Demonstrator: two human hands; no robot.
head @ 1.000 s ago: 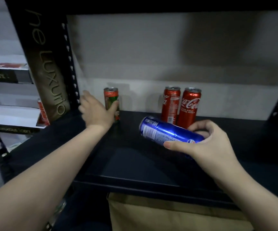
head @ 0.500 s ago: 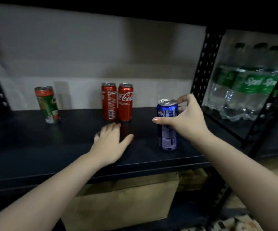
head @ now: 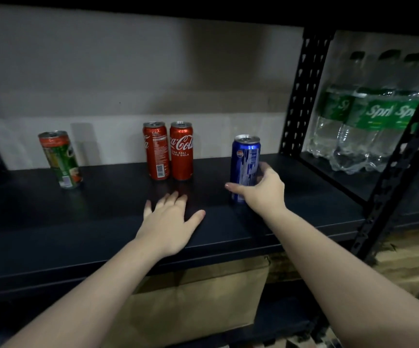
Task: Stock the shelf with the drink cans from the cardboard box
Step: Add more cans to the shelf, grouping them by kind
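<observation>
A blue Pepsi can [head: 245,167] stands upright on the dark shelf [head: 103,217], toward its right side and a little nearer the front edge than the other cans. The right hand [head: 261,190] wraps its lower half from the near right, thumb across the front and fingers curled behind, so the grip is closed on the can. To its left, farther back, two red Coca-Cola cans [head: 169,150] stand upright and touching each other side by side. Well apart from them, at the far left of the shelf, a green and red can [head: 60,159] stands by itself, looking slightly tilted in the wide-angle view. The left hand [head: 169,223] lies flat on the shelf just in front of the red pair, palm down, fingers spread, holding nothing. A perforated black upright [head: 304,96] bounds the shelf bay on the right; beyond it, clear Sprite bottles [head: 369,121] with green labels stand on the neighbouring shelf. Below the shelf, a brown cardboard box [head: 203,297] sits under the front edge.
</observation>
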